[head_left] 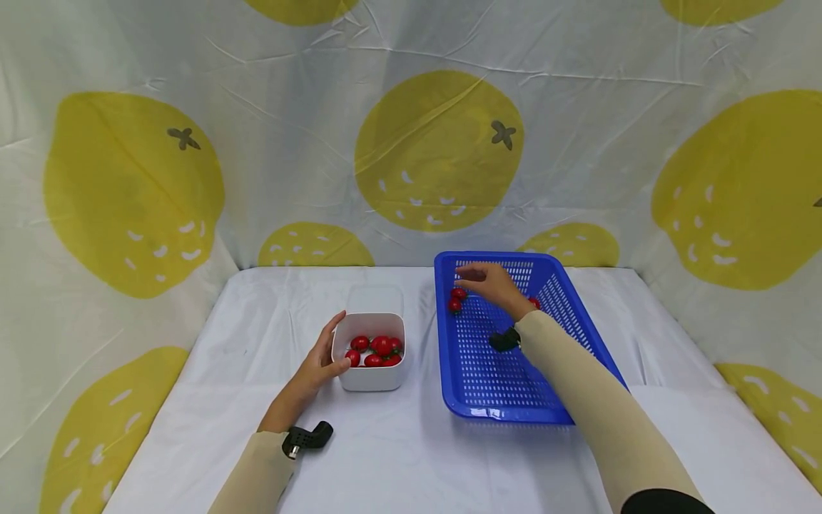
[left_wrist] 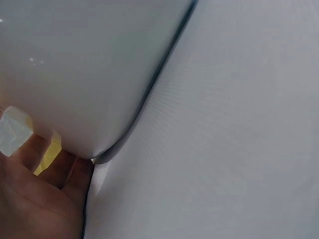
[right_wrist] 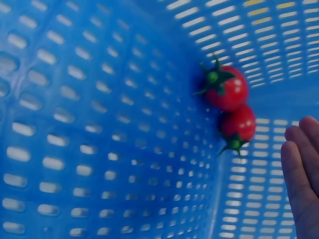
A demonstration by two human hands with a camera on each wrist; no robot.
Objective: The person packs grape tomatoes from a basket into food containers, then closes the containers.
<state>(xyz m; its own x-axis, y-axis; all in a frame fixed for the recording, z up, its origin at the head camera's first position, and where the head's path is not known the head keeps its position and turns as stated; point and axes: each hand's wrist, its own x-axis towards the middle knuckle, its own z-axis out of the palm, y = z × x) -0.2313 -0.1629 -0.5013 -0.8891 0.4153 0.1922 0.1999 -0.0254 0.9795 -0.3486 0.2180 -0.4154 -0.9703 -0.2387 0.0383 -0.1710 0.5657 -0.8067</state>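
Observation:
My left hand [head_left: 319, 360] holds a white square container [head_left: 372, 380] at its left side, the thumb at the front rim and the fingers along the wall. Several red cherry tomatoes [head_left: 382, 346] lie inside it. In the left wrist view, the fingers [left_wrist: 75, 177] touch the container's smooth wall [left_wrist: 99, 74]. Over the blue basket [head_left: 452, 378] hovers my right hand [head_left: 491, 284], fingers extended and nothing visible in them. Two cherry tomatoes [right_wrist: 229, 89] with green stems touch each other by the basket's wall, apart from the fingertips [right_wrist: 291, 149]. Another tomato [head_left: 534, 303] is partly hidden behind the right wrist.
A pale translucent flat piece [head_left: 375, 294] lies just behind the container. White cloth [head_left: 398, 464] covers the table, and a lemon-print curtain [head_left: 308, 143] stands behind it and along both sides. The basket has raised slotted walls.

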